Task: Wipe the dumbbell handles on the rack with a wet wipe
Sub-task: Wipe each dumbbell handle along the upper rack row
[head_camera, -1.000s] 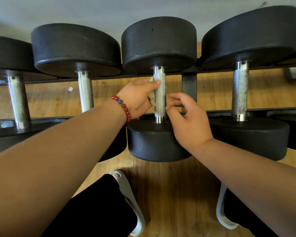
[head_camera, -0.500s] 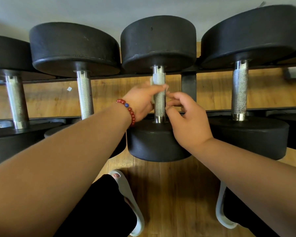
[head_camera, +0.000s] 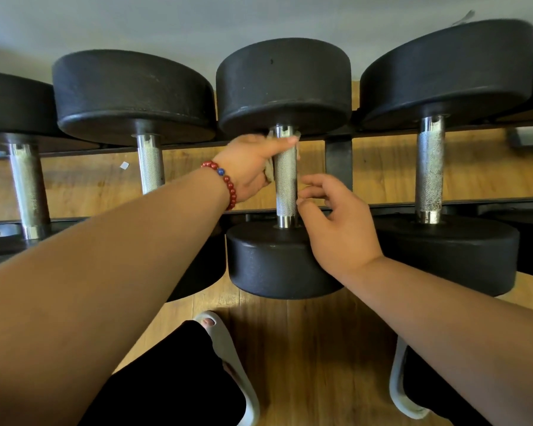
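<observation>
Middle dumbbell: black round heads, knurled steel handle; lies across the rack, far head toward the wall, near head toward the viewer. Wet wipe: pale, crumpled; sits at the upper end of that handle, pressed between palm and metal, with an edge showing below the palm and another beside the fingertips. Left hand: curls round the top of the handle just under the far head, clamps the wet wipe against it. Bead bracelet: red with one blue bead, on the left wrist. Right hand: hovers at the lower right side of the same handle, fingers loosely bent, thumb tip at or just beside the metal (contact not certain), holds nothing. Neighbouring dumbbells: one to the left, one to the right, one at the far left, all of the same kind and parallel on the rack. Wooden floor: under the rack. Pale slippers: left and right, at the bottom of the view.
</observation>
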